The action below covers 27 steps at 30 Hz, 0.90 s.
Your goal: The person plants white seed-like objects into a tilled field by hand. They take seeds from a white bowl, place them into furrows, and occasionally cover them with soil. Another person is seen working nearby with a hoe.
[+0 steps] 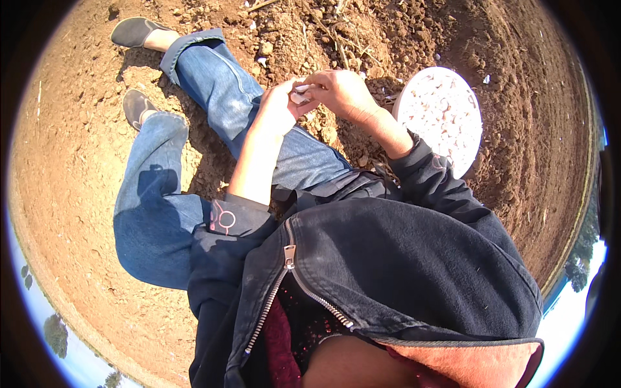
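Both my hands meet above my outstretched, denim-clad leg. Whitish pieces that look like garlic cloves (pixel 300 98) lie between them. My left hand (pixel 279 109) holds a pale piece at its fingers. From the other side my right hand (pixel 339 92) touches the pieces with its thumb and fingertips; part of its grip is hidden by its own fingers. A round white tub (pixel 398 104) stands on the soil beside my right forearm, filled with many similar white cloves.
Cloddy brown soil (pixel 402 29) surrounds me, with dry stalks (pixel 339 43) and a few white bits scattered on it. My legs in blue jeans (pixel 150 213) lie bent and stretched across the ground. Trees stand at the field's far edge.
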Tool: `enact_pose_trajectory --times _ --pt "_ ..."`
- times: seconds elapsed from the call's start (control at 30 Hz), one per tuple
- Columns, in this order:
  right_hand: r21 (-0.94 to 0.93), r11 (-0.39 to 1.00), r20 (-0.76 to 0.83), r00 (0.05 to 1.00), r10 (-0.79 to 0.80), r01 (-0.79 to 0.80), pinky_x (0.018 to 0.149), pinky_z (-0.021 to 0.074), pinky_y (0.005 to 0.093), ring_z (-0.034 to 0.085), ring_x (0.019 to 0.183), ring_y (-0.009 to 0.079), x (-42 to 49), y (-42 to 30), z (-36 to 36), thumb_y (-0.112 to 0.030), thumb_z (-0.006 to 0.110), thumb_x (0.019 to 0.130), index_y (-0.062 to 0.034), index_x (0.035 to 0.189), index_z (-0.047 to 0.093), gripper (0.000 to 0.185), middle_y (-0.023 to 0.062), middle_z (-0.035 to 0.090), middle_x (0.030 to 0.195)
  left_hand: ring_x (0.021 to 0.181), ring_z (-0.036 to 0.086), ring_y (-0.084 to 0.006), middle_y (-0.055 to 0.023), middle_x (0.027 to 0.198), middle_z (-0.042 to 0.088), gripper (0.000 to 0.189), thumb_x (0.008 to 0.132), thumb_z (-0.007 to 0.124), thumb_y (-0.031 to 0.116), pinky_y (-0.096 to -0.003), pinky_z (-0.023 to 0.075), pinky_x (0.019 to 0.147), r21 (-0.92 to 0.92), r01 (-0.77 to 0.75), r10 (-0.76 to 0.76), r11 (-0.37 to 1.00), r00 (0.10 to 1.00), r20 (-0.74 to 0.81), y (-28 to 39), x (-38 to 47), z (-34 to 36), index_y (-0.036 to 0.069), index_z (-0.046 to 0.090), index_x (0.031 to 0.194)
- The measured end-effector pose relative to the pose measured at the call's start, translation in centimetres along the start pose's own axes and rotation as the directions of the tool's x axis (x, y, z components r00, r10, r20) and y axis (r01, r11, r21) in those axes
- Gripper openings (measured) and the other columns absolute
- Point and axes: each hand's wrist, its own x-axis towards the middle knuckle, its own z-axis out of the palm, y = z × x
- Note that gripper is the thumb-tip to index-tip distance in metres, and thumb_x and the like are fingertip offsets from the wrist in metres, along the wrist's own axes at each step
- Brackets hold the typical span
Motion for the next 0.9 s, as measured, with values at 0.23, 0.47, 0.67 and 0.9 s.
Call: enact_pose_trajectory --times 0.23,0.47,0.67,0.9 --pt "-0.128 0.973 0.281 0.948 -0.151 0.193 0.066 0.0552 0.0419 0.069 0.069 0.0312 1.6 0.9 0.8 -0.03 0.065 0.085 -0.0104 0.095 0.071 0.023 0.0142 0.068 0.072 0.083 0.063 -0.0177 -0.0062 0.092 0.063 0.038 0.104 0.044 0.036 -0.0391 0.0583 0.082 0.215 0.046 -0.039 0.976 0.999 -0.033 0.0 0.3 0.7 0.002 0.062 0.105" --pt "0.469 0.638 0.14 0.765 0.628 -0.61 0.054 0.0542 0.0269 0.067 0.057 0.0105 1.1 8.3 0.3 -0.016 0.069 0.088 -0.0009 0.096 0.068 0.017 0.0073 0.07 0.074 0.101 0.062 -0.0381 -0.0301 0.11 0.059 0.051 0.107 0.029 0.034 -0.0475 0.0538 0.091 -0.121 -0.058 0.024 0.991 0.964 -0.265 0.2 2.4 0.8 -0.013 0.042 0.122" --pt "-0.022 0.821 -0.134 0.815 0.563 -0.571 0.07 0.0548 0.0398 0.07 0.072 0.0287 -0.9 12.5 7.8 -0.015 0.071 0.081 -0.0029 0.094 0.07 0.018 0.0167 0.068 0.073 0.102 0.061 -0.0372 -0.0291 0.113 0.058 0.051 0.108 0.025 0.035 -0.0464 0.0523 0.093 -0.169 -0.053 -0.018 0.984 0.92 -0.39 0.5 3.1 0.8 -0.011 0.042 0.123" --pt "-0.302 0.914 0.002 0.958 0.286 -0.272 0.066 0.0526 0.0477 0.067 0.075 0.0374 -1.2 13.4 10.1 -0.008 0.051 0.085 -0.0092 0.095 0.062 0.015 0.0178 0.068 0.077 0.106 0.06 -0.0362 -0.0292 0.115 0.058 0.057 0.107 0.027 0.037 -0.0461 0.0508 0.096 -0.164 -0.035 -0.035 0.986 0.913 -0.407 0.3 3.6 0.7 -0.014 0.041 0.127"
